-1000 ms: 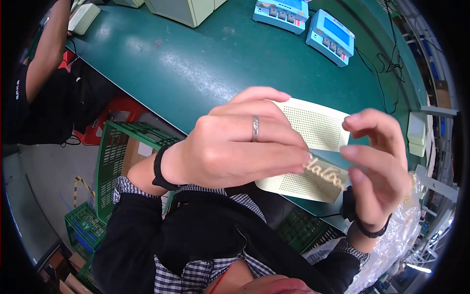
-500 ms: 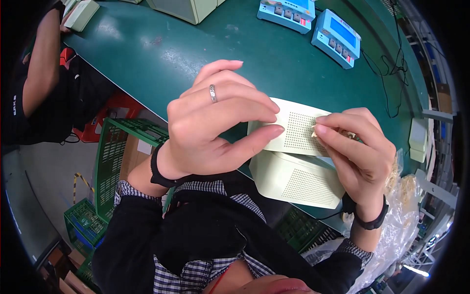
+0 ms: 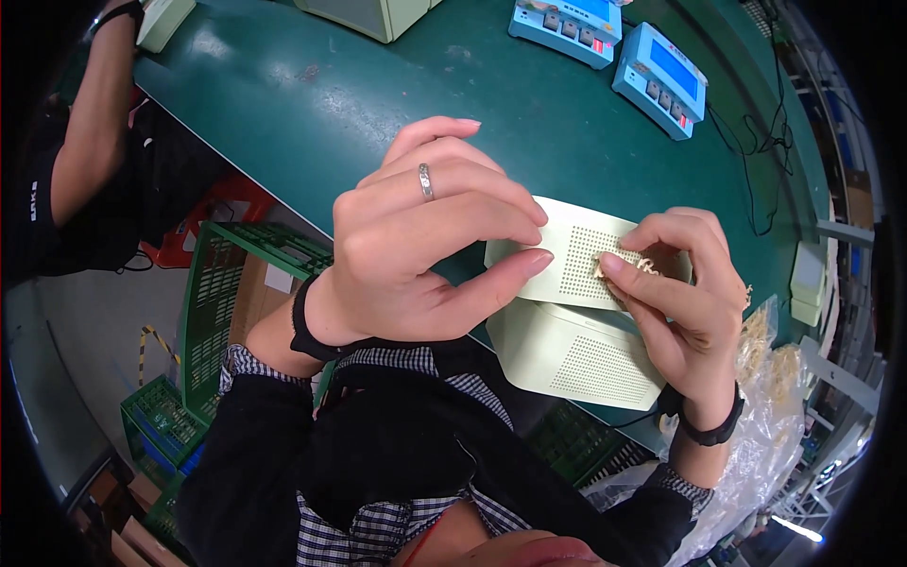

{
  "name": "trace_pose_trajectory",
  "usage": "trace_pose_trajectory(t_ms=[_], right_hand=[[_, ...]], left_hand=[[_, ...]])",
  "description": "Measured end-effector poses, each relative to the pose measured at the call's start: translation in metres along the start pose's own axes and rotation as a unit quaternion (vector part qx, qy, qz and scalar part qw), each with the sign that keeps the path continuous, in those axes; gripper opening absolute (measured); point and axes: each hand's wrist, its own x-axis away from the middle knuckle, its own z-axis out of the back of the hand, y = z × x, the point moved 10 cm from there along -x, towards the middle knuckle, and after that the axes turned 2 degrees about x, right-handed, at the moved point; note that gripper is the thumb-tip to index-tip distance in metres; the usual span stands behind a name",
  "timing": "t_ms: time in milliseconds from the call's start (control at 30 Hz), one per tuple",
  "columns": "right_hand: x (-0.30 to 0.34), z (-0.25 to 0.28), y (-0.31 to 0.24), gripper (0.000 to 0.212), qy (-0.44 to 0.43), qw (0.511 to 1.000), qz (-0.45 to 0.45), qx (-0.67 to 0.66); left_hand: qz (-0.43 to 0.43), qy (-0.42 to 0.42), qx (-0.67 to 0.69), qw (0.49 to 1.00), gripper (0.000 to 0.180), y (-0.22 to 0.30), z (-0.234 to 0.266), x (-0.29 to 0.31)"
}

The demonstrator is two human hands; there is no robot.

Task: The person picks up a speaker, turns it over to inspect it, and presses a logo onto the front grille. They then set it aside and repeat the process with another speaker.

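A cream plastic housing (image 3: 557,283) with a grid of small holes is on the green table in front of me. Nearer to me, against its lower edge, is a second cream housing (image 3: 529,345) with a similar grille. My left hand (image 3: 430,236) is over the far housing's left end, thumb and forefinger apart with nothing visible between them. Over its grille, my right hand (image 3: 685,293) is closed around several small cream plastic pieces (image 3: 648,266). One of these small pieces shows at its thumb tip; its exact shape is too small to tell.
Two blue devices (image 3: 661,80) with screens stand at the back right, with black cables (image 3: 751,175) beside them. A clear plastic bag (image 3: 756,444) lies at right. Green crates (image 3: 203,331) stand at left, below another person's arm (image 3: 94,132).
My right thumb and fingers have shifted on the small cream pieces, and more of them show in the hand. My left hand keeps its pose. The whole view has shifted slightly.
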Motion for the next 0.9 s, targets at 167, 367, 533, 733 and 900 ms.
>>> trace_pose_trajectory(t_ms=[167, 367, 533, 733, 900], right_hand=[[0.005, 0.0, 0.011, 0.032, -0.019, 1.0, 0.006, 0.001], [0.014, -0.003, 0.013, 0.038, -0.042, 0.998, 0.044, 0.029], [0.031, -0.009, 0.025, 0.039, -0.054, 0.996, 0.057, 0.035], [0.029, -0.005, 0.047, 0.036, -0.037, 0.975, -0.045, -0.213], [0.032, -0.022, 0.083, 0.037, 0.015, 0.905, -0.209, -0.37]], left_hand=[[0.0, -0.025, 0.019, 1.0, 0.018, 0.0, -0.005, 0.0], [0.136, -0.089, 0.172, 0.972, 0.042, -0.02, -0.04, -0.005], [0.295, -0.251, 0.343, 0.856, 0.052, -0.05, -0.101, 0.006], [0.345, -0.284, 0.334, 0.83, 0.051, -0.053, -0.104, 0.005], [0.357, -0.32, 0.296, 0.826, 0.052, -0.059, -0.112, 0.002]])
